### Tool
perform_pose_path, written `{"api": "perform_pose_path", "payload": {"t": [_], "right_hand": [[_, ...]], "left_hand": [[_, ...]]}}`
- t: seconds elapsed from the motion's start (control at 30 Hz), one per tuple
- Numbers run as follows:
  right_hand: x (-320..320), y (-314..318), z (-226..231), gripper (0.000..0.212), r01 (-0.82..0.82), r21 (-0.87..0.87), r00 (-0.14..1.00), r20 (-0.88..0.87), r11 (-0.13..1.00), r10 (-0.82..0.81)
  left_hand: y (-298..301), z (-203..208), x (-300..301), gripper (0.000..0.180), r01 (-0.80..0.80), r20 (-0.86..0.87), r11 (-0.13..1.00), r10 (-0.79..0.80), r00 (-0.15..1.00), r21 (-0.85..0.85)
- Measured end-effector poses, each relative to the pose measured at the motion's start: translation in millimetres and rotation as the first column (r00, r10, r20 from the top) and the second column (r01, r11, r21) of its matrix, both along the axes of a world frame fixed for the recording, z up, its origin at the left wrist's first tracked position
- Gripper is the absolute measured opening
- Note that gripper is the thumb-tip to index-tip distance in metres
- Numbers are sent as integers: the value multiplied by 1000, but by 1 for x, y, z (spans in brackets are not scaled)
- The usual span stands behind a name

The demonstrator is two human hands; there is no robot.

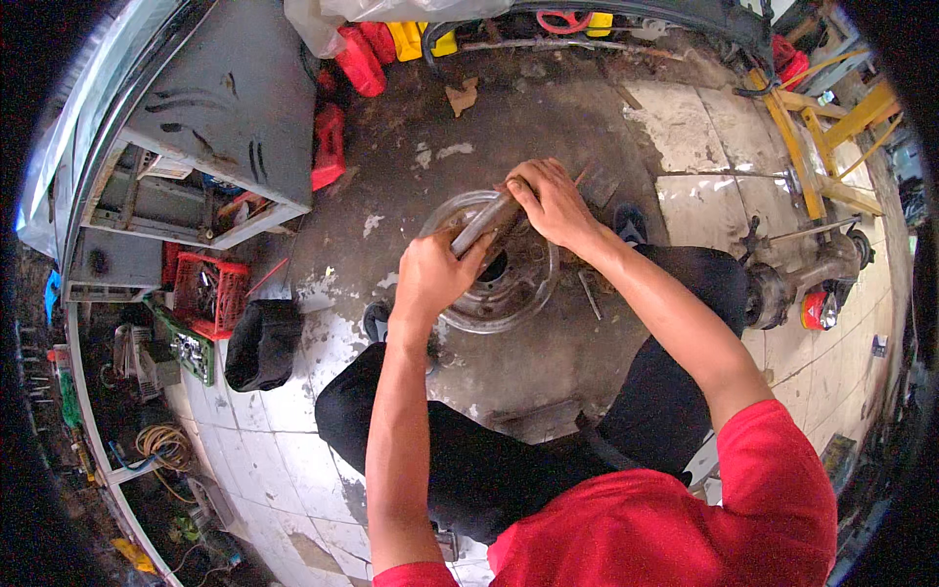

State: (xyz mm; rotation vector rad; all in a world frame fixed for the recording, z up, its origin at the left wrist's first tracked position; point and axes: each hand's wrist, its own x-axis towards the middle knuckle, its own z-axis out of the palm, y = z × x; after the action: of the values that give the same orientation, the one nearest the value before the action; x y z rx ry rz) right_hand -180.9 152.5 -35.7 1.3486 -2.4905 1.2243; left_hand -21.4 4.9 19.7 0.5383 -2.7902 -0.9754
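Between my hands is a curved grey-brown band that looks like a brake shoe [481,224], tilted above a round metal wheel rim [528,309] lying on the floor between my feet. My left hand [435,276] grips its lower end, fingers wrapped round it. At the upper end my right hand [554,203] is closed over it with bent fingers. A thin reddish tip shows just beyond the right hand; what it belongs to is hidden. A slim metal tool [591,295] lies right of the rim.
A grey metal cabinet [230,108] stands far left, near a red crate [210,293] and a dark seat-like block [264,344]. On the right are a yellow frame [797,147], an axle-like metal part [773,293] and a red can [818,309]. Red containers [330,147] line the back left.
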Motion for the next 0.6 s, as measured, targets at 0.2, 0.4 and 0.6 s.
{"api": "perform_pose_path", "payload": {"t": [0.2, 0.4, 0.6], "right_hand": [[39, -14, 28, 32, -220, -117, 966, -162, 968, 200], [8, -1, 5, 30, -108, -15, 992, -63, 994, 106], [-2, 8, -14, 32, 30, 48, 991, 130, 998, -36]], "left_hand": [[-20, -12, 2, 35, 84, -75, 994, -80, 994, 62], [-19, -10, 3, 31, 161, -178, 985, -148, 973, 59], [-25, -22, 12, 34, 154, -196, 981, -130, 972, 113]]}}
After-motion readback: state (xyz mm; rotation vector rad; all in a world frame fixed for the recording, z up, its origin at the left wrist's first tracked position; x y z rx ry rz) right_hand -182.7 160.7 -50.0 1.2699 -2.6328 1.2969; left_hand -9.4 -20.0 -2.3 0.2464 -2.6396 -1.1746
